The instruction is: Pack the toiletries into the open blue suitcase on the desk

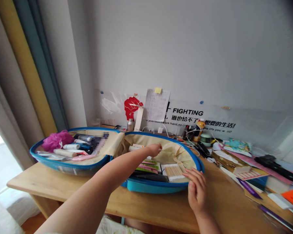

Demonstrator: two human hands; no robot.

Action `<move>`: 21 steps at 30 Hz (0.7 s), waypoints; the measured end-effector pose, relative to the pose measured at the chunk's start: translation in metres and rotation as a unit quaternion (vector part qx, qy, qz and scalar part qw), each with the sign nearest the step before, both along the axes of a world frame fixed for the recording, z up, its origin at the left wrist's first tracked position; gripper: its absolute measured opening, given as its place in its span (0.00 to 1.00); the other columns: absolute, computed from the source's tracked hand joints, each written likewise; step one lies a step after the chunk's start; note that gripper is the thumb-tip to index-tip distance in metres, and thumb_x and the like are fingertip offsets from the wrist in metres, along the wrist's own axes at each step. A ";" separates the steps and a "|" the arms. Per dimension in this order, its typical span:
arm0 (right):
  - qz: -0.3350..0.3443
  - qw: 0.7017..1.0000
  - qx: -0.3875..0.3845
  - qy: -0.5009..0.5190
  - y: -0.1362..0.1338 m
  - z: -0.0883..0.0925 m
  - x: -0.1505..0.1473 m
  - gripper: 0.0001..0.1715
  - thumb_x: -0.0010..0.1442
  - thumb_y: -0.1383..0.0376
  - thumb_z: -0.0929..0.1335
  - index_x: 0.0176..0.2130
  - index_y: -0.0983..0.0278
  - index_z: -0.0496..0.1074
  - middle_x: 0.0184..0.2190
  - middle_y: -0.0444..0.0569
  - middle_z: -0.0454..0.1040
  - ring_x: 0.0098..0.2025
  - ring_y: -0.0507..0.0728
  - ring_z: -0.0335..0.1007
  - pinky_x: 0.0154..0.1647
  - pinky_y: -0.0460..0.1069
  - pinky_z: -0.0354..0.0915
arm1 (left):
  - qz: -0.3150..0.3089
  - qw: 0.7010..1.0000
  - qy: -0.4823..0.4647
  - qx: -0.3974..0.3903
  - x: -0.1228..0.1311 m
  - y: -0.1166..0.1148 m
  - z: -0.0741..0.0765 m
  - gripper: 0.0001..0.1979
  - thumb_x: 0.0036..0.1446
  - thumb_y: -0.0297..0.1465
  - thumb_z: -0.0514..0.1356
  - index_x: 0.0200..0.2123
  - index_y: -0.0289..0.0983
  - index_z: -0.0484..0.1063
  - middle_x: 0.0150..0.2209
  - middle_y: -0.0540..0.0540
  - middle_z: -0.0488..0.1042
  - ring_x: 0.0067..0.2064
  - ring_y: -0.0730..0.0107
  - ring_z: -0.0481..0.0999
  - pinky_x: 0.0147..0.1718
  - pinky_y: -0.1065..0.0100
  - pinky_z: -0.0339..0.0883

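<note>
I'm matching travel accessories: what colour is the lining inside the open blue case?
The lining is pale cream-beige, showing best in the head view.

An open suitcase lies on the desk before me, the wall behind it. Its left half holds a bath puff; its right half, packets left of cotton swabs. My left hand is over the right half, my right hand at its near right edge.
</note>
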State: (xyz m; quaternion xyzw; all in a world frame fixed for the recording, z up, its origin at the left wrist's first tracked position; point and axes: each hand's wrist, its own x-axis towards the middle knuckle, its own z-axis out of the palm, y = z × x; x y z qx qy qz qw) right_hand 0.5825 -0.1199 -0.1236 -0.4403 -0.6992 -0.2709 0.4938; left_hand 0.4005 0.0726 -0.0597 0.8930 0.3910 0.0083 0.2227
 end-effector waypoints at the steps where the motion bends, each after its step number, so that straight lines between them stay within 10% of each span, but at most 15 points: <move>1: 0.000 1.000 0.001 -0.001 0.000 0.000 0.000 0.17 0.66 0.67 0.57 0.43 0.60 0.73 0.40 0.51 0.77 0.51 0.61 0.71 0.57 0.59 0.60 | 0.017 1.000 -0.004 -0.015 -0.001 -0.001 0.001 0.21 0.64 0.27 0.53 0.60 0.39 0.61 0.47 0.40 0.77 0.43 0.64 0.79 0.35 0.69 0.75; 9: 0.013 1.000 -0.001 0.008 0.001 -0.003 0.000 0.17 0.67 0.67 0.57 0.43 0.60 0.73 0.41 0.51 0.77 0.53 0.60 0.70 0.58 0.60 0.60 | 0.060 0.998 0.002 -0.032 -0.012 -0.016 0.009 0.19 0.62 0.26 0.55 0.56 0.35 0.64 0.39 0.46 0.80 0.34 0.71 0.78 0.30 0.74 0.70; 21: 0.008 1.000 -0.004 0.011 0.001 -0.002 0.000 0.17 0.67 0.66 0.57 0.43 0.60 0.74 0.41 0.51 0.77 0.53 0.60 0.70 0.58 0.60 0.60 | 0.005 0.993 0.112 0.027 -0.023 -0.016 0.015 0.16 0.48 0.27 0.64 0.44 0.41 0.77 0.49 0.44 0.79 0.51 0.55 0.76 0.47 0.64 0.69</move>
